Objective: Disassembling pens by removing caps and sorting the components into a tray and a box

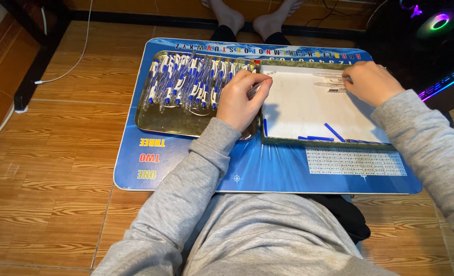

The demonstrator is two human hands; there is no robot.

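Over a low blue printed plastic table (186,168) on a wooden floor, both hands are at work. The left hand (240,99) sits curled at the seam between two trays, fingers closed round what looks like a slim clear-barrelled pen (256,90), its tip just showing past the knuckles. Beside it, the shiny metal tray (165,122) carries a dense heap of white-and-blue plastic pens (191,82), lying side by side.

Over to the right hand (371,82), resting at the far edge of the white-floored rectangular tray (298,102), fingers bent down onto a few transparent pen barrels (331,84); whether it actually pinches one, I cannot tell. Loose thin blue refills (334,132) lie along the near edge.

These parts look light, stiff and smooth, likely to roll or slip. A pinch at mid-barrel seems the surest hold. The refills look bendy, so best taken near one end.
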